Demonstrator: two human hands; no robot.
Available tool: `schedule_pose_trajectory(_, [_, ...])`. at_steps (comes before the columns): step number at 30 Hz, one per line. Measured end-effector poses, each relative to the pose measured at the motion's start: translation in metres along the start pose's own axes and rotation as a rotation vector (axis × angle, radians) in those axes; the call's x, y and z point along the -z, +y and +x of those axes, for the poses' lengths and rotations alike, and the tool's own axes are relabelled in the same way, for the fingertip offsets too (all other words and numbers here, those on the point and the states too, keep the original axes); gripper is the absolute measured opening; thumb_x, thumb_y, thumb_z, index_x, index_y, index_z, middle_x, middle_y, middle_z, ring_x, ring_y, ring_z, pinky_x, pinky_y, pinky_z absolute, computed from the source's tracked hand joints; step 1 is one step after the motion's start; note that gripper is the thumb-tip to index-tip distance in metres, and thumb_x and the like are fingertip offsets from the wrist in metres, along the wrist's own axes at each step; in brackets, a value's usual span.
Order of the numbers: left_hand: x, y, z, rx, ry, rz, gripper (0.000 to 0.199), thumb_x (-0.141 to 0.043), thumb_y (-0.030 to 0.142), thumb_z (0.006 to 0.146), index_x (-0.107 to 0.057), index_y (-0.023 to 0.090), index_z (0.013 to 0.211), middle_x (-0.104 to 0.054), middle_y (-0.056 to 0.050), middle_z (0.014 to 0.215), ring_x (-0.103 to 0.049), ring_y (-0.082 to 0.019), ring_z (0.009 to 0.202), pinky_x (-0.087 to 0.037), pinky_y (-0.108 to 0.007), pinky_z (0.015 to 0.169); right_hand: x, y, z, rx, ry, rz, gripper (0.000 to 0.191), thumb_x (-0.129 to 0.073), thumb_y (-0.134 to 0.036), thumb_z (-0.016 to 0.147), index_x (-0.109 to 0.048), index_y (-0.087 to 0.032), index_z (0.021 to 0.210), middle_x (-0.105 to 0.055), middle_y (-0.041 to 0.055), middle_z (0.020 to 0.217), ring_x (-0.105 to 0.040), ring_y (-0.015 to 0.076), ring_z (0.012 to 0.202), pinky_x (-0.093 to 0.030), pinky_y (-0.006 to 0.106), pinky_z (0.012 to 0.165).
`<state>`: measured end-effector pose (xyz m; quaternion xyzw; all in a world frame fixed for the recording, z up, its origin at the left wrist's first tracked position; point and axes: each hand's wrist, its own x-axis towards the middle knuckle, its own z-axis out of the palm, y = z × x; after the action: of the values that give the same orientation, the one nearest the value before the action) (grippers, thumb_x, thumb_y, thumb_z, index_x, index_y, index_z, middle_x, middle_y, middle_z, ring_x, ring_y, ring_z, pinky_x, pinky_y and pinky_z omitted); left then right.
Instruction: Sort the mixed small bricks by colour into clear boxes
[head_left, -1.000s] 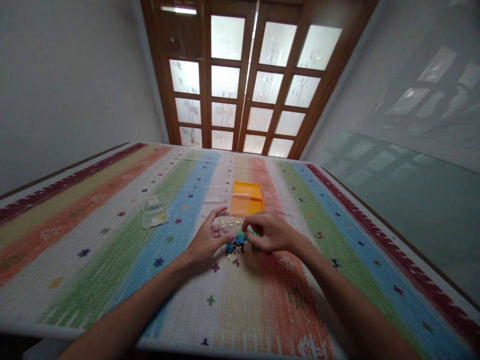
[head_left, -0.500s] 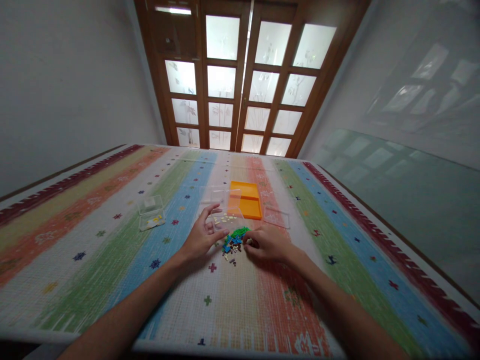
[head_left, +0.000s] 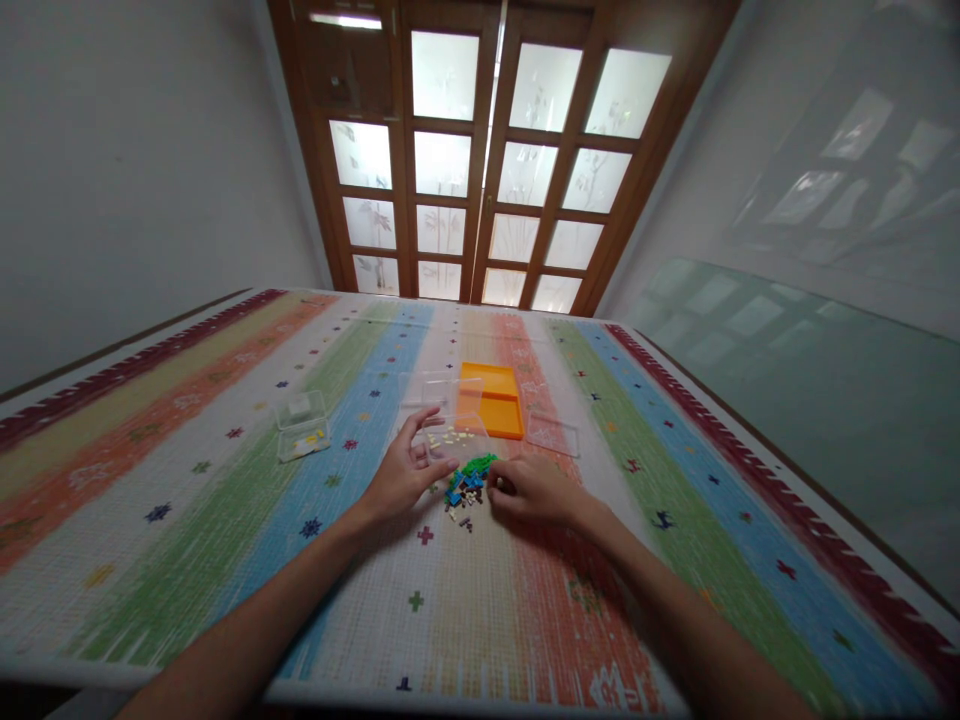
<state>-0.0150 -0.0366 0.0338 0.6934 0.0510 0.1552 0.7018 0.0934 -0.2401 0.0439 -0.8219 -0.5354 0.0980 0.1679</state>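
Observation:
A small heap of tiny building bricks (head_left: 465, 487), green, blue, brown and cream, lies on the striped tablecloth between my two hands. My left hand (head_left: 403, 472) is open at the heap's left side, thumb pointing toward the bricks and fingers apart. At the right edge of the heap, my right hand (head_left: 538, 487) has its thumb and fingers curled together in a pinch. Whatever is between those fingertips is hidden. Just behind the heap, a clear plastic tray (head_left: 480, 430) holds scattered pale yellow pieces, partly covered by my left fingers.
An orange two-part box (head_left: 501, 416) sits behind the clear tray. To its right lies a clear lid (head_left: 553, 436). Farther left stands an open clear box (head_left: 282, 446) with some yellow and white pieces. The tablecloth (head_left: 360, 620) covers the table, with glazed wooden doors beyond.
My right hand's pinching fingers have shifted very slightly at the edge of the heap. My left hand stays where it was.

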Motion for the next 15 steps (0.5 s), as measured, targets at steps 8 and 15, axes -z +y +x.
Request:
schedule_pose_trajectory(8, [-0.002, -0.003, -0.001, 0.012, -0.005, -0.047, 0.075, -0.083, 0.023, 0.069, -0.05, 0.027, 0.136, -0.05, -0.013, 0.142, -0.067, -0.016, 0.09, -0.059, -0.034, 0.083, 0.032, -0.004, -0.003, 0.038, 0.027, 0.592, 0.022, -0.062, -0.036, 0.087, -0.067, -0.015, 0.087, -0.046, -0.0071, 0.054, -0.04, 0.0086, 0.048, -0.028, 0.02, 0.048])
schedule_pose_trajectory(15, [-0.005, -0.002, -0.004, 0.041, -0.064, -0.132, 0.076, -0.084, 0.022, 0.069, -0.048, 0.025, 0.136, -0.048, -0.015, 0.144, -0.07, -0.02, 0.096, -0.058, -0.039, 0.09, 0.042, -0.005, 0.023, 0.003, 0.193, 0.426, 0.011, -0.061, -0.024, 0.082, -0.067, -0.014, 0.08, -0.044, -0.0071, 0.056, -0.038, 0.0083, 0.051, -0.027, 0.021, 0.051])
